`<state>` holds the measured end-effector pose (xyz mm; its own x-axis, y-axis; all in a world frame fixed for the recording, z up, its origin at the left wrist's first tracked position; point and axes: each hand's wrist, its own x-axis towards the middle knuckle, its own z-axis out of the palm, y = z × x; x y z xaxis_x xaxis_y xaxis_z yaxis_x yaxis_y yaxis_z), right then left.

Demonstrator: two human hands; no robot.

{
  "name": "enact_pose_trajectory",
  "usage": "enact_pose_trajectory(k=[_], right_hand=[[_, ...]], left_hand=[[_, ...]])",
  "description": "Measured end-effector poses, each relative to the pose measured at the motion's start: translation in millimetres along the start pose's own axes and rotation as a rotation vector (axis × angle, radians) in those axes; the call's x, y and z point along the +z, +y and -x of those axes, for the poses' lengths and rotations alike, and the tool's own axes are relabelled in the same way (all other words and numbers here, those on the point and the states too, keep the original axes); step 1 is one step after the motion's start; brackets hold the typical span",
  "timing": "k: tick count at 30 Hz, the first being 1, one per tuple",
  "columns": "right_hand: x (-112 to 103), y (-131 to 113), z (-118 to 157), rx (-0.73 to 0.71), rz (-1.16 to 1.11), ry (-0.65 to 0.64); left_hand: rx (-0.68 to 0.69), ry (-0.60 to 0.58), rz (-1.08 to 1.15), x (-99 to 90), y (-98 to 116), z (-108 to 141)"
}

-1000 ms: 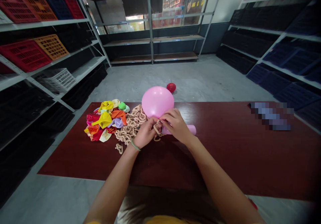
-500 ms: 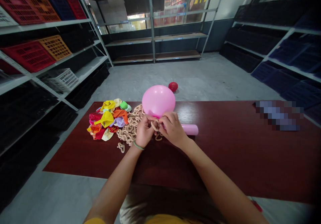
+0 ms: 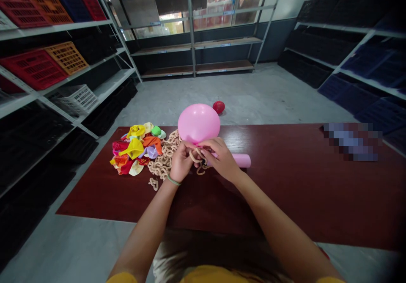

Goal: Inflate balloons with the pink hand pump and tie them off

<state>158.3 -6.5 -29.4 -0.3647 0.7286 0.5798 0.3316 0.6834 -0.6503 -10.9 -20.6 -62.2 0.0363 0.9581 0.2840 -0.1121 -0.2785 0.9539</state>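
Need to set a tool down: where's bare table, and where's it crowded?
Bare dark-red tabletop runs right of the pink cylinder to the pixelated patch. Another bare stretch lies in front of the left hand and right hand. Crowded left of centre, around the tan looped chain, the heap of flat multicoloured balloons and the round pink balloon.

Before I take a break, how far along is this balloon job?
Done: the pink balloon is inflated. In hand: the left hand and right hand are at its base, fingers around loops of tan chain. Left: the flat coloured balloons lie uninflated on the table.
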Motion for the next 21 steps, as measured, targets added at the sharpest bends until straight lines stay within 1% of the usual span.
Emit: enact_pose_trajectory(k=[4, 9, 13, 21], right_hand=[[-3.5, 6.5, -0.1, -0.031, -0.005, -0.028], [-5.1, 13.4, -0.3, -0.074, 0.033, -0.049], [-5.5, 12.9, -1.0, -0.061, -0.008, -0.049], [-9.7, 10.3, -2.8, -0.004, -0.059, -0.072]], left_hand=[[-0.009, -0.011, 0.030, -2.1, -0.9, -0.7], [-0.015, -0.007, -0.004, -3.2, 0.3, -1.3], [-0.008, -0.011, -0.044, -6.1, -0.7, -1.7], [0.067, -0.020, -0.204, -10.5, 2.2, -1.2]])
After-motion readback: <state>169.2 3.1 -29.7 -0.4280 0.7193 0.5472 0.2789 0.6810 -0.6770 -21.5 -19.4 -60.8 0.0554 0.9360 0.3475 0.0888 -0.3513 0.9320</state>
